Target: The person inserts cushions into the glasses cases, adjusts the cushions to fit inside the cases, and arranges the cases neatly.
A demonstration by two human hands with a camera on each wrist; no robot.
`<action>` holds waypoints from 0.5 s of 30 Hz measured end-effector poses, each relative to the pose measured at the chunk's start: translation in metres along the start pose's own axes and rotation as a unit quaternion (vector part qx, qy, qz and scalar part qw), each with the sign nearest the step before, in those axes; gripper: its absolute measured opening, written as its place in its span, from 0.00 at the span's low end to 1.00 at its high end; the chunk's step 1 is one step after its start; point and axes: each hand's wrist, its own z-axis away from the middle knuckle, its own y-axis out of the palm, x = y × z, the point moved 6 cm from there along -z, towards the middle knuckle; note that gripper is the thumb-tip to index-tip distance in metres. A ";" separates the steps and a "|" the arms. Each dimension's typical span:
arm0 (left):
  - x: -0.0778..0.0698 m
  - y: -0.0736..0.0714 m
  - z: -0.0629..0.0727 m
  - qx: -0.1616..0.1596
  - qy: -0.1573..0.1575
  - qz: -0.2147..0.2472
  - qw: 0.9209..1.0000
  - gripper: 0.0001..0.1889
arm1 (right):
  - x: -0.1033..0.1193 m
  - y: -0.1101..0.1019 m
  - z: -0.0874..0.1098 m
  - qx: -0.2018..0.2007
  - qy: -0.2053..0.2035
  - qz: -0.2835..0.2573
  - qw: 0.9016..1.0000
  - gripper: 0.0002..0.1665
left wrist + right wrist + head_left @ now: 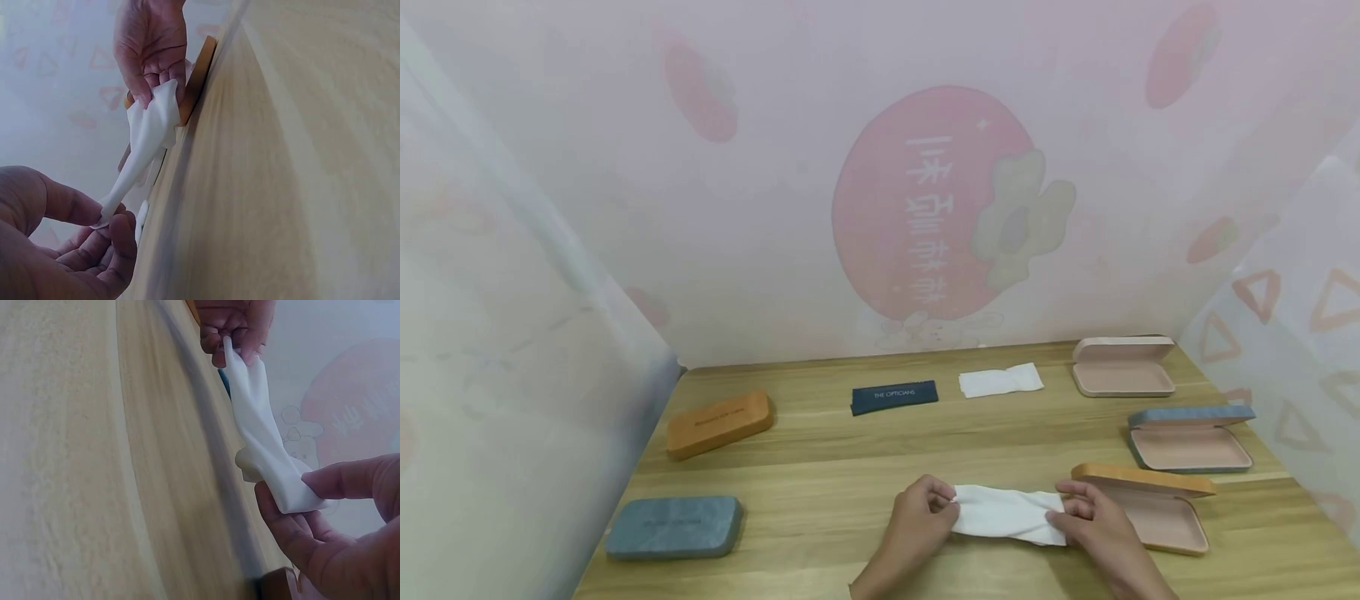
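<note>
A folded white cloth (1006, 513) is stretched between both hands, over the front part of the wooden table. The left hand (919, 518) pinches its left end between thumb and fingers. At the other end, the right hand (1096, 528) pinches the cloth, thumb on top. In the left wrist view the cloth (149, 128) narrows into a twist toward the left hand (75, 234). The right wrist view shows creases along the cloth (256, 419) and a loose fold hanging below it near the right hand (344, 525). Right behind the right hand lies an open orange glasses case (1172, 521).
Open blue (1191, 447) and pale pink (1123, 377) glasses cases stand along the right. Closed orange (721, 425) and blue-grey (674, 527) cases lie at left. Toward the back are a dark cloth (894, 397) lettered "THE OPTICIANS" and another white cloth (1000, 381). Printed curtains (775, 208) surround the table.
</note>
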 end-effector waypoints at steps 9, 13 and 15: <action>-0.010 0.020 -0.003 0.010 0.008 0.014 1.000 0.05 | -0.002 -0.025 0.008 0.001 0.012 0.004 1.000 0.40; -0.014 0.032 -0.006 0.020 0.015 0.019 0.999 0.05 | -0.004 -0.037 0.011 -0.006 0.012 0.001 1.000 0.40; -0.015 0.039 -0.007 0.023 0.015 0.020 0.999 0.05 | -0.007 -0.044 0.013 -0.004 0.016 0.001 1.000 0.41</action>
